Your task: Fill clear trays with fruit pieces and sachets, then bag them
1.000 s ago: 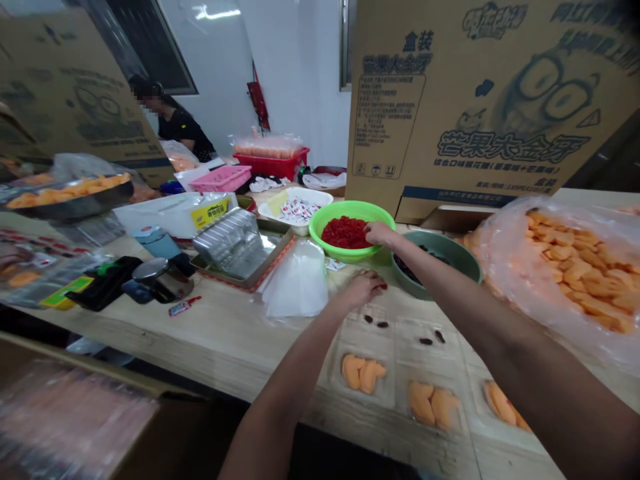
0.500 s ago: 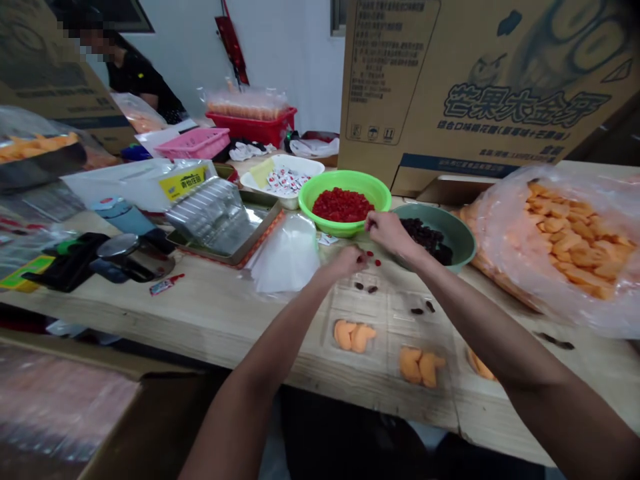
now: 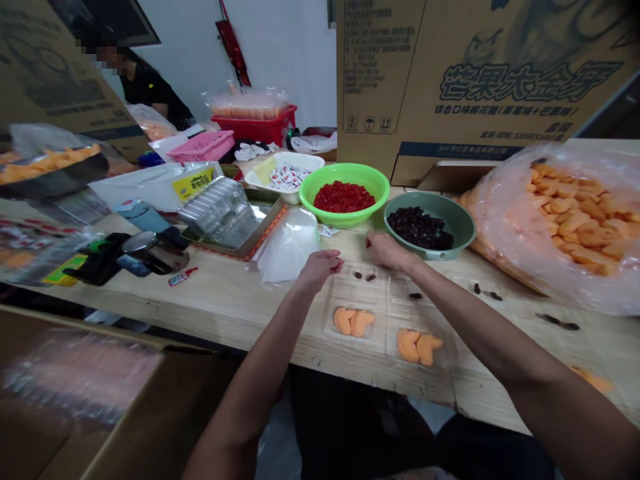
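Observation:
My left hand (image 3: 323,268) hovers at the upper left corner of a clear plastic tray (image 3: 345,293), its fingertips pinched; a reddish speck shows there, too small to name. My right hand (image 3: 389,251) is low over the table beside the green-grey bowl (image 3: 465,230) of dark candies (image 3: 420,227). Its fingers curl downward, and whatever is beneath them is hidden. Two dark pieces (image 3: 371,277) and orange, puffy candies (image 3: 354,321) occupy the left tray. More orange candies (image 3: 419,347) lie in the neighbouring tray, partly behind my right forearm. Red candies (image 3: 344,196) fill a bright green bowl (image 3: 383,183).
A big plastic bag (image 3: 500,220) of orange candies stands at right, before a tall cardboard box (image 3: 380,87). Clear bags (image 3: 287,247), a metal tray (image 3: 250,250) and a steel mug (image 3: 157,252) sit left. Another person (image 3: 160,93) is at the back left.
My left hand has drawn back left. My right hand has come down from the green bowl's rim to the table. Two red pieces visible on the table before no longer show.

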`<move>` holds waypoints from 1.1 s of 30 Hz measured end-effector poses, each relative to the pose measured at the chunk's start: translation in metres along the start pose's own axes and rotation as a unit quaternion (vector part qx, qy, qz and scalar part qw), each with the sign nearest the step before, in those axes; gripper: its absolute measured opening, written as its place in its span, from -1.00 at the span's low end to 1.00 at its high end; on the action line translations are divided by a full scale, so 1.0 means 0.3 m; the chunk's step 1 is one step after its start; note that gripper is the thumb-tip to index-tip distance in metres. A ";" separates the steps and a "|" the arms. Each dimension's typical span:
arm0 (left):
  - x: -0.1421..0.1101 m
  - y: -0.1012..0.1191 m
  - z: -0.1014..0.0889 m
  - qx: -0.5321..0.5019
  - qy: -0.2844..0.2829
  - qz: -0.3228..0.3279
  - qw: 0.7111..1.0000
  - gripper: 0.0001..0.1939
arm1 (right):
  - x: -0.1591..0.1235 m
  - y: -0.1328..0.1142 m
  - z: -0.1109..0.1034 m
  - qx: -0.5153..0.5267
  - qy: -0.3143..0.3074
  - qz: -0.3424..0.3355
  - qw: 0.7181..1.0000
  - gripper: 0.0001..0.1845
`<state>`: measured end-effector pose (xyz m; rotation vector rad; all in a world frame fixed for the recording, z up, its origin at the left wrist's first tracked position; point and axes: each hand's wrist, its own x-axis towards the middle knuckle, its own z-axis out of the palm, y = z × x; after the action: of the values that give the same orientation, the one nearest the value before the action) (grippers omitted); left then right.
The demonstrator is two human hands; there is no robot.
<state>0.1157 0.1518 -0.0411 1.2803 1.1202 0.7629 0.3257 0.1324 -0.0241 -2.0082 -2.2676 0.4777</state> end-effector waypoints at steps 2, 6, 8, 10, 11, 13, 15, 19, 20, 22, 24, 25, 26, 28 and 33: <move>-0.033 -0.006 0.010 0.050 -0.002 0.013 0.999 -0.93 | -0.045 -0.023 0.003 0.006 0.000 -0.046 0.999 -0.69; -0.051 -0.011 0.027 0.190 0.006 0.090 0.978 -0.88 | -0.106 -0.064 0.025 0.015 -0.005 -0.095 0.995 -0.74; -0.050 -0.018 0.032 0.241 0.006 0.117 0.964 -0.86 | -0.120 -0.067 0.026 0.023 0.004 -0.095 0.995 -0.71; -0.051 -0.028 0.033 0.265 0.002 0.128 0.956 -0.84 | -0.133 -0.064 0.022 0.033 0.013 -0.091 0.995 -0.72; -0.052 -0.032 0.034 0.276 0.003 0.134 0.952 -0.83 | -0.142 -0.064 0.020 0.036 0.015 -0.092 0.995 -0.73; -0.058 -0.035 0.034 0.292 0.012 0.145 0.945 -0.81 | -0.162 -0.067 0.022 0.036 0.011 -0.097 0.995 -0.74; -0.065 -0.032 0.034 0.302 0.023 0.152 0.941 -0.78 | -0.181 -0.075 0.031 0.026 0.000 -0.102 0.994 -0.71; -0.069 -0.022 0.015 0.294 0.048 0.146 0.944 -0.74 | -0.191 -0.073 0.050 0.036 0.010 -0.104 0.994 -0.69; -0.067 -0.022 0.006 0.290 0.054 0.141 0.945 -0.74 | -0.188 -0.066 0.050 0.045 0.025 -0.098 0.994 -0.69; -0.060 -0.024 -0.013 0.253 0.063 0.123 0.957 -0.71 | -0.178 -0.048 0.043 0.053 0.051 -0.079 0.994 -0.67; -0.053 -0.029 -0.028 0.194 0.066 0.100 0.974 -0.69 | -0.172 -0.035 0.030 0.040 0.053 -0.080 0.995 -0.63; -0.050 -0.031 -0.032 0.166 0.065 0.090 0.980 -0.70 | -0.171 -0.032 0.024 0.030 0.047 -0.091 0.994 -0.62; -0.049 -0.033 -0.033 0.145 0.064 0.083 0.984 -0.72 | -0.172 -0.033 0.019 0.020 0.042 -0.105 0.993 -0.62; -0.051 -0.037 -0.032 0.136 0.064 0.079 0.986 -0.77 | -0.178 -0.041 0.011 0.003 0.034 -0.126 0.991 -0.68; -0.068 -0.042 -0.022 0.154 0.066 0.073 0.983 -0.81 | -0.206 -0.069 0.009 -0.034 0.013 -0.119 0.992 -0.76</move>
<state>0.1013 0.1328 -0.0486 1.6038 1.2984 0.8134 0.3139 0.0696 -0.0118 -1.7259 -2.4960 0.3549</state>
